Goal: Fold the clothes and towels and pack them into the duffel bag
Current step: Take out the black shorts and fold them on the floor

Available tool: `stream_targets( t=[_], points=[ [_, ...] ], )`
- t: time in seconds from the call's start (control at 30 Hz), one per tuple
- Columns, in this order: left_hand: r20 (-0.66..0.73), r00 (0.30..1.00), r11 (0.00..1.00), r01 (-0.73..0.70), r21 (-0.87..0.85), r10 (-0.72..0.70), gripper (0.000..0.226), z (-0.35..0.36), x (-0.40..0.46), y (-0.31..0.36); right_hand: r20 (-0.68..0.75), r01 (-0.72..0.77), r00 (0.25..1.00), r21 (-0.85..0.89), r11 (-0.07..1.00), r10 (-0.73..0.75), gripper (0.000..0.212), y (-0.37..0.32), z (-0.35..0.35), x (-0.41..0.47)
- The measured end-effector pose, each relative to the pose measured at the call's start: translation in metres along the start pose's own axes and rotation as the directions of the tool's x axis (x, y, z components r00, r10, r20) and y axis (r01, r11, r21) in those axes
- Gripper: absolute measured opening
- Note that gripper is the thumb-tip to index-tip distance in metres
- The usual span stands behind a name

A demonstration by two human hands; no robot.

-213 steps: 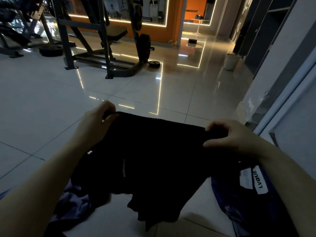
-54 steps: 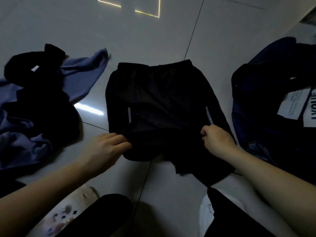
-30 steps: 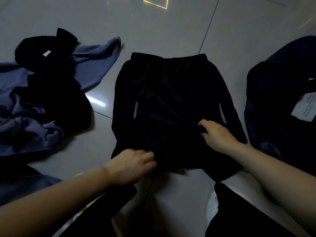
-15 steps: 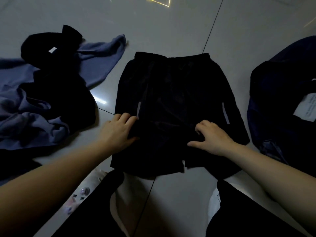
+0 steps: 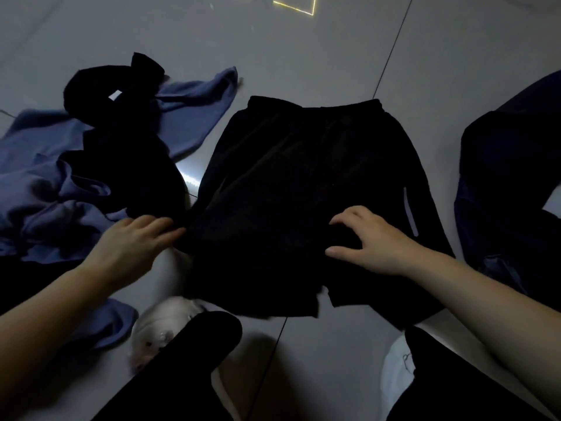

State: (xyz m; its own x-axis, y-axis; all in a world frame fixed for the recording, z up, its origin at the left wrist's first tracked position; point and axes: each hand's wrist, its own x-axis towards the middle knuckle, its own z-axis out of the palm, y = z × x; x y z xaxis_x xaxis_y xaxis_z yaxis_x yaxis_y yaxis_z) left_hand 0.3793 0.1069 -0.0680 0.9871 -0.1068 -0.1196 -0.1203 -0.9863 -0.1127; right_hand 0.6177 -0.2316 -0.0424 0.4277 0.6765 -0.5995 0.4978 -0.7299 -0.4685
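A pair of black shorts [image 5: 306, 183] lies spread on the tiled floor, waistband away from me, with a pale reflective stripe on its right side. My left hand [image 5: 136, 244] touches the shorts' left edge with fingers stretched out. My right hand [image 5: 370, 238] rests on the middle of the shorts, fingers spread and slightly bent, thumb out, pressing the cloth. The dark navy duffel bag [image 5: 510, 183] sits at the right, cut off by the frame edge.
A heap of blue cloth [image 5: 45, 177] with a black garment [image 5: 121, 147] on it lies to the left. My legs in dark trousers [image 5: 182, 369] and pale shoes [image 5: 161, 323] are at the bottom. Grey floor tiles [image 5: 303, 50] stretch beyond the shorts.
My left hand has slid left, from on the shorts to their left edge. My right hand has stayed on the middle of the shorts. The shorts' left side looks shifted.
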Motion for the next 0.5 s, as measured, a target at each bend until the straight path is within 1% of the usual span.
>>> stream_targets(
  t=[0.03,0.07,0.1,0.13,0.17,0.2,0.23,0.27,0.3,0.33,0.37,0.4,0.43,0.5],
  points=[
    [0.019,0.999,1.000,0.028,-0.005,-0.027,0.040,0.004,-0.002,0.004,-0.046,-0.041,0.998,-0.037,0.999,0.039,0.062,0.002,0.000,0.001],
    [0.025,0.997,0.997,0.071,-0.036,-0.070,0.042,0.004,0.001,0.010,-0.089,-0.069,0.994,-0.072,0.995,0.063,0.065,0.004,-0.001,0.002],
    [0.007,0.994,0.991,0.108,-0.080,-0.108,0.044,0.002,0.007,0.019,-0.101,-0.098,0.991,-0.109,0.989,0.087,0.066,0.010,-0.001,0.003],
    [-0.023,0.992,0.985,0.121,-0.125,-0.125,0.043,-0.002,0.017,0.029,-0.079,-0.129,0.990,-0.131,0.983,0.120,0.067,0.017,0.000,0.004],
    [-0.064,0.992,0.979,0.098,-0.176,-0.111,0.040,-0.004,0.028,0.042,-0.037,-0.169,0.985,-0.117,0.979,0.166,0.068,0.025,0.001,0.004],
    [-0.090,0.994,0.973,0.042,-0.228,-0.064,0.037,-0.008,0.039,0.056,0.000,-0.215,0.976,-0.077,0.973,0.216,0.069,0.033,0.002,0.004],
    [-0.123,0.992,0.964,-0.047,-0.261,0.015,0.036,-0.007,0.050,0.073,0.027,-0.256,0.966,-0.031,0.966,0.257,0.070,0.041,0.004,0.003],
    [-0.152,0.981,0.952,-0.155,-0.264,0.117,0.038,-0.006,0.059,0.092,0.045,-0.288,0.957,-0.005,0.958,0.288,0.071,0.049,0.006,0.002],
    [-0.144,0.966,0.940,-0.245,-0.237,0.215,0.044,-0.004,0.068,0.110,0.055,-0.305,0.950,-0.022,0.952,0.306,0.072,0.056,0.008,0.001],
    [-0.032,0.955,0.930,-0.294,-0.221,0.294,0.052,-0.003,0.075,0.126,0.064,-0.309,0.947,-0.073,0.948,0.314,0.074,0.063,0.011,0.000],
    [0.109,0.940,0.931,-0.296,-0.216,0.324,0.060,0.004,0.080,0.139,0.068,-0.303,0.947,-0.144,0.942,0.315,0.077,0.069,0.013,-0.001],
    [0.254,0.917,0.944,-0.261,-0.203,0.308,0.064,0.007,0.083,0.146,0.067,-0.292,0.948,-0.218,0.931,0.312,0.082,0.075,0.014,-0.001],
    [0.287,0.916,0.955,-0.234,-0.181,0.279,0.065,0.013,0.086,0.146,0.060,-0.276,0.951,-0.282,0.919,0.304,0.087,0.081,0.013,0.000],
    [0.203,0.945,0.962,-0.230,-0.144,0.257,0.057,0.013,0.092,0.132,0.039,-0.254,0.958,-0.355,0.900,0.286,0.091,0.092,0.003,0.003]
  ],
)
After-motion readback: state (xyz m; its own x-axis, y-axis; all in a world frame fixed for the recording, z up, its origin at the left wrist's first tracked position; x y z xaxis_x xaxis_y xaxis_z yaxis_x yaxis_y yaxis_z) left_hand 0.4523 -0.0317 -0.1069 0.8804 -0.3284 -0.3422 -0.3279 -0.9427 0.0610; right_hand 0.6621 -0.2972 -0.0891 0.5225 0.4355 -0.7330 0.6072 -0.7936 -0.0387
